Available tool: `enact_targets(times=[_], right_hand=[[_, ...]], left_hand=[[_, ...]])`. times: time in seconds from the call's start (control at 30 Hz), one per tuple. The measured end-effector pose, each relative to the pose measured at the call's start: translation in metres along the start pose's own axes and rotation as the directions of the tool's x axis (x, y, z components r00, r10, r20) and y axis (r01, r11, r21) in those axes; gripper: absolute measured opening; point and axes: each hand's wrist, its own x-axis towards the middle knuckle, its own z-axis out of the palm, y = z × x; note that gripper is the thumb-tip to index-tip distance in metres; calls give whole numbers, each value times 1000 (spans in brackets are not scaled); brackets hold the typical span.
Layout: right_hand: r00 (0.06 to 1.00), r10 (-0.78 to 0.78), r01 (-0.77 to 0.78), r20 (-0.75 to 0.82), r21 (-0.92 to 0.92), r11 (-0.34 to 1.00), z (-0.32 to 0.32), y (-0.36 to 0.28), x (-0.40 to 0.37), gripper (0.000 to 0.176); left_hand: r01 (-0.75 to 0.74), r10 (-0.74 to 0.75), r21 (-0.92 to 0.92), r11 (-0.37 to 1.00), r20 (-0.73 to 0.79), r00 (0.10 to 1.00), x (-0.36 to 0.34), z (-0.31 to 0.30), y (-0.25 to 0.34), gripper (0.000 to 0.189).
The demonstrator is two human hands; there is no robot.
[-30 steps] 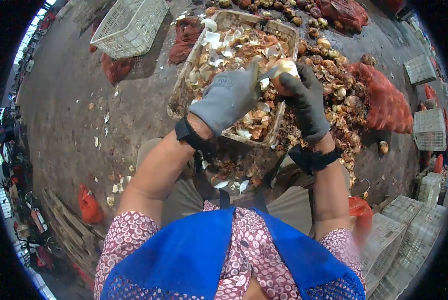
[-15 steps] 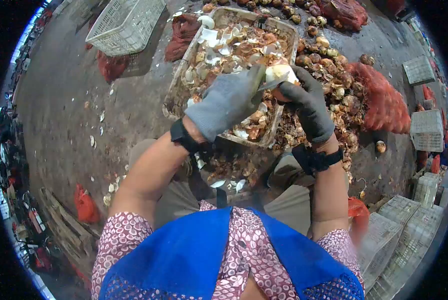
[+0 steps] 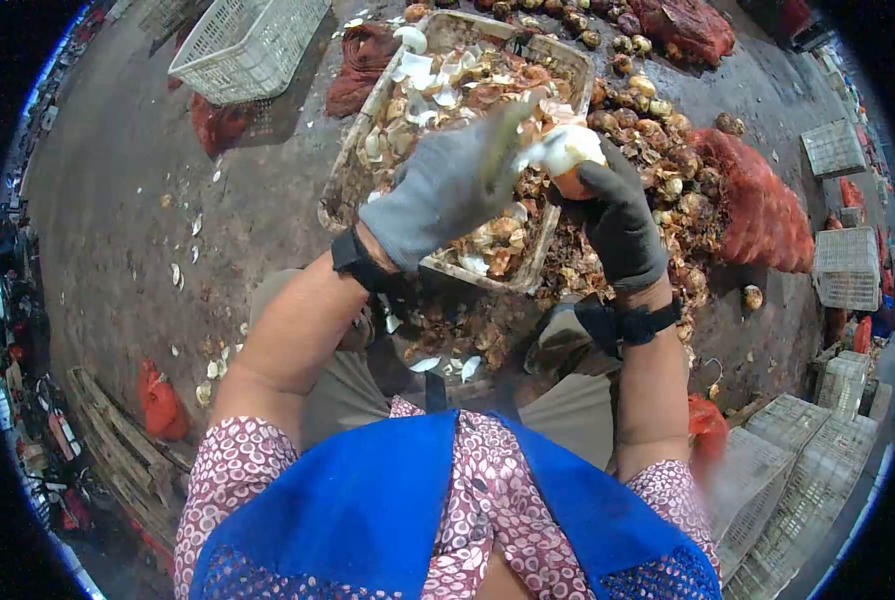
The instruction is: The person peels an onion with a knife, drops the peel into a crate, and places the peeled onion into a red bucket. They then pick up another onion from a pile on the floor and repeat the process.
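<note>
We look down on a grey concrete floor [image 3: 128, 200], stained and dusty, w/ bits of skin and pale peel scattered over it. It reads as an open work yard. A wooden pallet [image 3: 118, 450] lies at lower left, w/ a small red bag [image 3: 158, 400] just beside it.

Containers: 1 long peel crate [image 3: 343, 200] sits in front of the knees, heaped w/ brown skins and white peelings [image 3: 438, 85]. A white basket [image 3: 243, 40] stands at upper left, tilted, nothing visible inside; a crumpled red net [image 3: 218, 125] lies at its edge. Loose onions [image 3: 648, 110], unpeeled, are piled along the crate's right side. A full red mesh sack [image 3: 758, 200] lies beside that pile, and a 2nd one [image 3: 688, 25] sits at the top. Stacked pale crates [image 3: 798, 470] fill lower right; 1 more [image 3: 848, 265] sits further up.

Hands: both are gloved and raised over the peel crate. The right hand [image 3: 618, 215], in a dark glove, is closed round a peeled white onion [image 3: 568, 150], held above the crate's right rim. The left hand [image 3: 448, 185], in a grey glove, is curled narrow and meets the onion from the left. Motion blur hides what it grips; we can't tell.

A blue apron [image 3: 368, 510] over a patterned shirt fills the bottom.
</note>
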Motion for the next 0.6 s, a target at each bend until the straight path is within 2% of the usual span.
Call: enact_targets(times=[0.1,0.13,0.2,0.23,0.27,0.3,0.33,0.37,0.43,0.47,0.5,0.53,0.57,0.6], right_hand=[[999,15,-13,30,-79,997,-5,3,2,48],[999,30,-27,34,-96,995,-4,2,2,48],[998,54,-48,42,-129,990,2,-4,-1,48],[996,77,-69,46,-163,984,4,-6,-4,47],[996,81,-72,49,-164,984,8,-6,-6,47],[996,82,-77,23,-156,985,12,-6,-7,48],[997,80,-80,-2,-146,986,14,-6,-7,48],[996,85,-80,30,-140,987,4,1,0,47],[996,90,-88,3,-170,982,8,-5,-1,45],[995,100,-101,-16,-208,973,9,-7,-1,44],[992,116,-125,-46,-329,936,8,-6,2,42],[992,117,-125,-43,-329,936,4,-1,5,42],[997,78,-75,-8,-413,908,3,3,8,43],[999,43,-23,28,-492,870,2,5,9,44]], left_hand=[[-236,233,170,957,42,972,-1,3,-2,53],[-232,229,172,957,40,973,1,3,-5,53],[-228,183,292,929,174,968,7,-4,-3,38],[93,-193,358,929,255,947,16,-4,-1,33],[156,-229,377,913,156,961,10,8,-38,33],[340,-339,25,940,161,927,10,14,-53,39],[476,-432,-325,817,203,879,10,16,-58,44],[476,-431,-321,819,203,879,12,3,-42,44],[670,-483,-536,515,464,742,16,-31,8,56],[671,-484,-537,511,465,741,12,-25,3,56],[507,-287,-713,484,418,862,8,-18,-4,52],[327,-88,-854,405,320,943,5,-13,-11,48],[621,-323,-604,499,535,780,15,-35,26,42],[622,-324,-604,498,536,780,13,-19,19,42]])
